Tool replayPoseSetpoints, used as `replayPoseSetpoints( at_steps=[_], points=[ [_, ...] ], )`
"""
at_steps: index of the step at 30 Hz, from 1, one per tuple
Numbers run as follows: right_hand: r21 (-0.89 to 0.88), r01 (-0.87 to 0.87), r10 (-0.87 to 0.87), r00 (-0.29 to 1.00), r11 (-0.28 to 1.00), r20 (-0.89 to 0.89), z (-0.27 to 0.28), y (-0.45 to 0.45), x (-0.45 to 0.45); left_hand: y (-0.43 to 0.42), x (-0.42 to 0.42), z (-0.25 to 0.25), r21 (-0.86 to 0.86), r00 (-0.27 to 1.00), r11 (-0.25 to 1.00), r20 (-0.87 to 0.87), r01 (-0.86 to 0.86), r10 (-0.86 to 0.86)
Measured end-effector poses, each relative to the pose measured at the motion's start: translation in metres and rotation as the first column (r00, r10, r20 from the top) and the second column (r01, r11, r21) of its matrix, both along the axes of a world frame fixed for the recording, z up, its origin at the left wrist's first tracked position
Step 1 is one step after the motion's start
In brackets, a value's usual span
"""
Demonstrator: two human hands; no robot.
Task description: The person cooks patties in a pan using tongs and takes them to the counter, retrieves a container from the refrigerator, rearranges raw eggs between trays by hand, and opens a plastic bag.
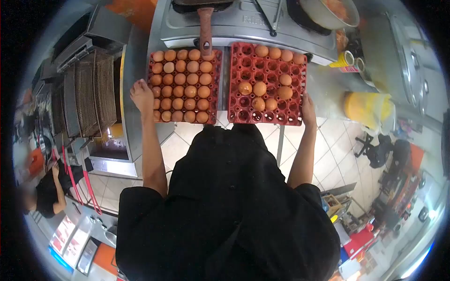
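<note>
Two red egg trays lie side by side on the metal counter. Brown eggs fill most of the left tray (184,85). In the right tray (238,107), several eggs stand along the top row and several more in the middle and right, with many bare cups. At the left tray's outer edge is my left hand (142,96), its fingers partly spread beside the rim. My right hand (308,110) is against the right tray's outer edge; its fingers are mostly hidden at the rim.
A pan handle (206,28) reaches over the left tray from the stove (248,21). A bowl (328,14) is at the upper right, a yellow container (368,108) at the right. Fryer baskets (96,93) hang left. Another person (49,189) is at the far left.
</note>
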State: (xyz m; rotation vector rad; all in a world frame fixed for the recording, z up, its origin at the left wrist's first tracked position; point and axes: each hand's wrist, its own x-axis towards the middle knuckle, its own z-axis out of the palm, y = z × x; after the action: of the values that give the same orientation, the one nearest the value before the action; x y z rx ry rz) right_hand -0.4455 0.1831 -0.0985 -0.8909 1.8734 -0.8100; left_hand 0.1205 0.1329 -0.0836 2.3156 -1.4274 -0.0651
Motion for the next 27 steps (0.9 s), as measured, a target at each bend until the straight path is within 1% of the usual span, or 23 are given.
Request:
replayPoseSetpoints(
  at_steps=[1,2,3,4,5,6,7,9,10,11,12,13,14,16,17,18,20,21,22,23,25,26,27],
  points=[
    [-0.082,0.007,-0.004,0.999,0.997,0.046,-0.013,-0.002,-0.004,0.004,-0.032,0.031,-0.079,0.997,0.997,-0.069,0.021,-0.027],
    [-0.035,-0.034,0.036,0.998,0.999,0.057,-0.006,-0.006,-0.002,0.007,-0.069,0.058,-0.16,0.989,0.986,-0.137,0.037,-0.06],
    [-0.029,-0.047,0.048,0.997,0.998,0.063,0.003,-0.008,0.001,0.014,-0.097,0.061,-0.149,0.921,0.98,-0.347,0.131,-0.176],
    [-0.002,-0.039,0.039,0.993,0.999,0.108,0.015,-0.01,0.008,0.022,-0.127,0.064,-0.162,0.795,0.962,-0.541,0.222,-0.275],
    [0.025,-0.033,0.029,0.988,0.999,0.15,0.027,-0.011,0.014,0.03,-0.164,0.092,0.014,0.772,0.958,-0.596,0.285,-0.221],
    [0.11,0.025,-0.046,0.981,0.994,0.187,0.039,-0.014,0.02,0.038,-0.193,0.099,0.092,0.769,0.928,-0.593,0.361,-0.24],
    [0.111,0.017,-0.038,0.981,0.994,0.189,0.039,-0.014,0.017,0.043,-0.212,0.078,0.002,0.721,0.897,-0.596,0.442,-0.354],
    [0.218,-0.047,-0.004,0.974,0.975,0.226,0.036,-0.017,0.009,0.045,-0.237,0.079,-0.151,0.69,0.856,-0.53,0.494,-0.492],
    [0.023,-0.016,0.006,0.921,1.0,0.39,0.013,-0.014,0.005,0.039,-0.235,0.084,-0.15,0.702,0.862,-0.521,0.484,-0.485],
    [0.017,-0.029,0.02,0.916,0.999,0.4,0.012,-0.016,0.005,0.031,-0.232,0.093,-0.129,0.654,0.926,-0.674,0.354,-0.344],
    [0.055,-0.038,0.012,0.91,0.998,0.415,0.017,-0.014,0.005,0.025,-0.23,0.098,-0.084,0.563,0.971,-0.802,0.223,-0.198],
    [0.094,-0.048,0.004,0.904,0.994,0.428,0.021,-0.013,0.005,0.012,-0.223,0.092,-0.192,0.692,0.976,-0.692,0.103,-0.209],
    [0.059,-0.082,0.049,0.898,0.995,0.437,0.025,-0.014,0.007,-0.013,-0.202,0.108,-0.145,0.642,0.975,-0.734,0.17,-0.221],
    [0.033,-0.068,0.047,0.9,0.997,0.434,0.027,-0.017,0.011,-0.064,-0.178,0.116,-0.038,0.706,0.997,-0.705,0.064,-0.072],
    [0.031,-0.034,0.018,0.907,0.999,0.421,0.026,-0.014,0.011,-0.078,-0.179,0.115,-0.039,0.706,0.997,-0.705,0.061,-0.071],
    [0.034,-0.034,0.018,0.919,0.999,0.393,0.017,-0.014,0.007,-0.091,-0.182,0.118,0.101,0.728,0.993,-0.685,0.056,0.028],
    [0.075,-0.038,0.007,0.925,0.996,0.381,0.011,-0.014,0.0,-0.114,-0.182,0.115,0.232,0.748,0.972,-0.653,0.048,0.119],
    [0.124,-0.044,-0.005,0.93,0.991,0.368,0.023,-0.016,0.007,-0.12,-0.178,0.111,0.252,0.804,0.945,-0.594,0.21,-0.021],
    [0.048,0.005,-0.022,0.929,0.999,0.369,0.035,-0.017,0.017,-0.124,-0.173,0.108,0.285,0.83,0.888,-0.532,0.361,-0.167],
    [0.046,-0.004,-0.013,0.929,0.999,0.37,0.033,-0.019,0.016,-0.126,-0.166,0.108,0.284,0.832,0.891,-0.531,0.353,-0.161],
    [0.044,0.047,-0.062,0.881,0.998,0.468,0.027,-0.018,0.015,-0.127,-0.145,0.11,0.232,0.847,0.887,-0.464,0.399,-0.26],
    [0.046,0.037,-0.054,0.882,0.998,0.469,0.022,-0.017,0.013,-0.134,-0.128,0.108,0.28,0.86,0.844,-0.381,0.458,-0.34],
    [0.049,0.045,-0.063,0.876,0.998,0.478,0.018,-0.016,0.011,-0.14,-0.11,0.105,0.282,0.863,0.847,-0.38,0.45,-0.332]
  ],
)
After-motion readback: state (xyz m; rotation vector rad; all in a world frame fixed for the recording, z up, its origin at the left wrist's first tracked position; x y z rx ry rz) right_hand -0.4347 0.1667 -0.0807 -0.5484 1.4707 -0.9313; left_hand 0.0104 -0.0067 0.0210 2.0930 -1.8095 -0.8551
